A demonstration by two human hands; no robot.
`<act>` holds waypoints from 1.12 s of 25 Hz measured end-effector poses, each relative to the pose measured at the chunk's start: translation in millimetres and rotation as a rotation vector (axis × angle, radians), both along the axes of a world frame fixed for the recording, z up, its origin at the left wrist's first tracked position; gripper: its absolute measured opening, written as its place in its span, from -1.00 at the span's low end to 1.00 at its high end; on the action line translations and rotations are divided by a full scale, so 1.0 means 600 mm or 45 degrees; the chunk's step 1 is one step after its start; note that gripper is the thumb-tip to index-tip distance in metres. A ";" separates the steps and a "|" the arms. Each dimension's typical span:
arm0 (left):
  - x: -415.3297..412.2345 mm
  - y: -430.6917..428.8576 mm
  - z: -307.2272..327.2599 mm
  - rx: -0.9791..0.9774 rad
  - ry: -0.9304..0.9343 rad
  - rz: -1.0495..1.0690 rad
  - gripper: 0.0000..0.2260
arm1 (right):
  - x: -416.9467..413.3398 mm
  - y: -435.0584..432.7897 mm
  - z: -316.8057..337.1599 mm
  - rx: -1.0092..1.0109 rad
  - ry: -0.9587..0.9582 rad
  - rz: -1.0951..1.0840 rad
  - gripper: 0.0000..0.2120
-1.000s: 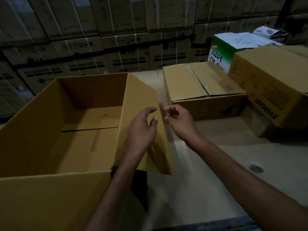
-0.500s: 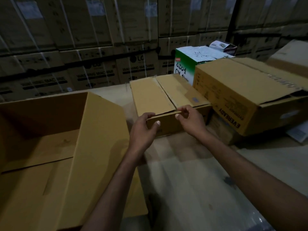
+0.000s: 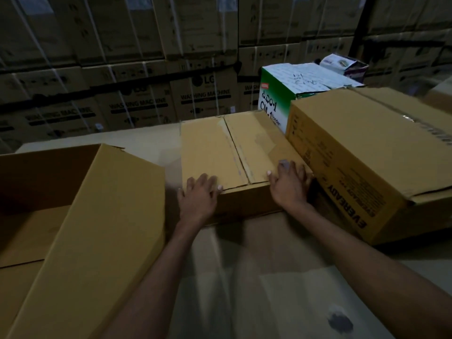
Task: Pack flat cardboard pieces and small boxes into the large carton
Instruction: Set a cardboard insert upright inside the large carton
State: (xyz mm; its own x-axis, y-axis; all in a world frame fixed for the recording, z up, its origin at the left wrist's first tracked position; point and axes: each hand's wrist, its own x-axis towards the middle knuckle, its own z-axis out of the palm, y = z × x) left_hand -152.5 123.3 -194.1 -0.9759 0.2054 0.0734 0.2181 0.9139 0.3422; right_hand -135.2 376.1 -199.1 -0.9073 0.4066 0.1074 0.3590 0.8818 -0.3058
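The large open carton (image 3: 102, 216) fills the left, its right flap leaning outward toward me. A closed small brown box (image 3: 227, 145) lies on the pale table in the middle. My left hand (image 3: 199, 195) rests on that box's near left corner, fingers spread over the top edge. On the near right corner sits my right hand (image 3: 289, 183), with fingers lying along the top and the side next to the neighbouring box. Both hands touch the box; a firm grip is not plain.
A bigger brown box printed EVEREADY (image 3: 371, 152) stands tight against the small box's right side. Behind it is a green-and-white box (image 3: 288, 91) with a small packet (image 3: 342, 63) beyond. Stacked washing-machine cartons (image 3: 171, 77) wall the back. The table (image 3: 244, 277) extends toward me.
Both hands moved forward from the carton's flap to the small brown box and now rest on its near corners. The view has swung right, pushing the large carton leftward.
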 end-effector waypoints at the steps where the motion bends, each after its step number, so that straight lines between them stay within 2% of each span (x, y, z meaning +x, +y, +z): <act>1: -0.003 -0.009 -0.008 -0.029 0.051 0.024 -0.58 | 0.004 -0.011 -0.002 0.040 -0.002 0.004 -0.44; 5: -0.006 -0.043 -0.013 -0.015 0.261 0.229 -0.68 | 0.023 -0.032 0.010 0.128 0.099 0.032 -0.49; 8: -0.024 -0.049 0.005 0.017 0.228 0.332 -0.62 | 0.005 -0.008 0.025 -0.007 0.264 -0.064 -0.65; 9: -0.034 -0.050 0.010 0.066 0.182 0.333 -0.58 | -0.008 0.005 0.023 -0.093 0.246 -0.107 -0.61; 13: -0.071 -0.048 0.022 0.359 -0.163 0.377 -0.20 | -0.056 0.049 0.016 -0.539 0.085 -0.170 -0.05; 16: -0.092 -0.055 0.014 0.489 -0.268 0.518 -0.13 | -0.071 0.067 0.033 -0.761 -0.028 -0.263 0.05; 18: -0.093 -0.062 0.014 0.690 -0.325 0.568 -0.17 | -0.063 0.062 0.034 -0.910 0.000 -0.255 0.08; 21: -0.071 -0.080 0.030 1.020 -0.304 0.588 -0.23 | -0.024 0.040 0.031 -0.969 0.236 -0.175 -0.01; 24: -0.025 -0.105 0.058 1.138 -0.155 0.562 -0.32 | 0.032 0.024 0.044 -0.889 0.335 -0.125 -0.32; 26: 0.013 -0.114 0.092 1.162 0.033 0.503 -0.38 | 0.072 0.015 0.076 -0.669 0.360 -0.145 -0.31; 28: 0.046 -0.116 0.133 1.223 0.241 0.393 -0.47 | 0.105 0.005 0.127 -0.572 0.480 -0.161 -0.30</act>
